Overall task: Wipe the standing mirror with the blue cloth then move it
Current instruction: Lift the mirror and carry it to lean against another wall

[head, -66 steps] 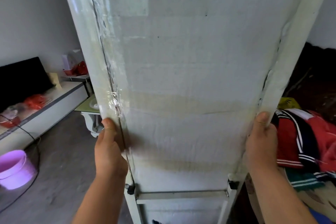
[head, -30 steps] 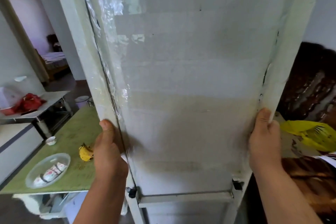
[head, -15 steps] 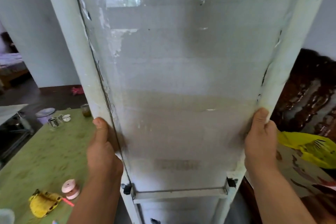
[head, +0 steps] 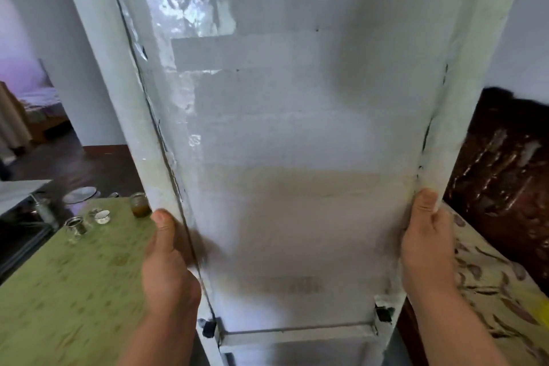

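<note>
The standing mirror (head: pixel 297 142) fills the middle of the head view, its white taped back panel facing me, upright between two white side rails. My left hand (head: pixel 169 264) grips the left rail with the thumb on the back side. On the right rail, my right hand (head: pixel 427 241) holds at about the same height. A cross bar and two black hinge clips show near the bottom of the frame. The blue cloth is not in view, and the mirror's glass side is hidden from me.
A green table (head: pixel 59 291) lies at lower left with several small glasses and a jar (head: pixel 140 204) near its far edge. A patterned cloth surface (head: pixel 490 270) and dark carved wood (head: pixel 505 175) stand to the right. A white pillar and a doorway are behind on the left.
The room behind has swept across the view: the TV shelf and pink bucket gave way to the green table, pillar and doorway. Both hands kept their hold on the mirror's rails.
</note>
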`<state>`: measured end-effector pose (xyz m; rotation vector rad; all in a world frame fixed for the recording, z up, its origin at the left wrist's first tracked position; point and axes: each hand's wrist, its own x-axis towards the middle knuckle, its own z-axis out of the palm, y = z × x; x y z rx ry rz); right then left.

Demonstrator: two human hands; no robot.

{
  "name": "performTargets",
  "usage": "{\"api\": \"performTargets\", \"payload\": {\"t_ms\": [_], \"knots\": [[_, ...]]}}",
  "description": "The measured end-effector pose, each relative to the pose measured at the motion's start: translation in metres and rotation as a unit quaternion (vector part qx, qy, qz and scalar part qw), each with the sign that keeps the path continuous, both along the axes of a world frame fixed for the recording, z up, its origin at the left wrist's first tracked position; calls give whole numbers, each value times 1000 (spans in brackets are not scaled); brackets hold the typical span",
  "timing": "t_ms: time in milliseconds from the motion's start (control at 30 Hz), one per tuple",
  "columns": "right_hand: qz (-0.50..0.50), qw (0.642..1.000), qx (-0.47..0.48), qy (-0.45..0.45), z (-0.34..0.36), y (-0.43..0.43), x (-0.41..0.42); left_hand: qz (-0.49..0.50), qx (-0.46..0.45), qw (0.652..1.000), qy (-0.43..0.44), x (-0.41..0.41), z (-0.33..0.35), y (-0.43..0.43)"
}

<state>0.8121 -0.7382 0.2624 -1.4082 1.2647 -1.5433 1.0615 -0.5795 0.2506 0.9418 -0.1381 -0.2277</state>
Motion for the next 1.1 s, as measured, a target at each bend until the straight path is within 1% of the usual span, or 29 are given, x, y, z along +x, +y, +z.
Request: {"api": "performTargets", "payload": {"t_ms": [100, 200, 300, 433, 533, 633, 733, 833, 967, 1100], "knots": [[-14, 1000, 1, -9, 0, -49, 38, -13, -18, 1000, -6, 37, 0, -58], [-38, 999, 11, -23, 1, -93, 68, -35, -21, 998, -40, 74, -2, -113], [-64, 997, 22, -24, 3, -136, 98, -60, -39, 997, -34, 108, 2, -168], [-87, 995, 28, -24, 4, -196, 130, -88, -22, 995, -33, 148, 5, -237], [-82, 996, 23, -27, 5, -248, 153, -94, 15, 995, -32, 179, 4, -288], [-76, 996, 23, -38, 3, -305, 175, -74, 46, 996, -12, 202, 7, -336], [-51, 998, 23, -25, 1, -371, 200, -50, 62, 997, 3, 219, 8, -387], [-21, 999, 13, -29, 2, -426, 226, -28, 49, 998, 4, 239, 9, -432], [-30, 999, 11, -34, 5, -496, 265, -9, 51, 999, 11, 274, 7, -494], [-36, 999, 0, -27, 5, -559, 304, -14, 42, 999, -13, 310, 5, -558]]}}
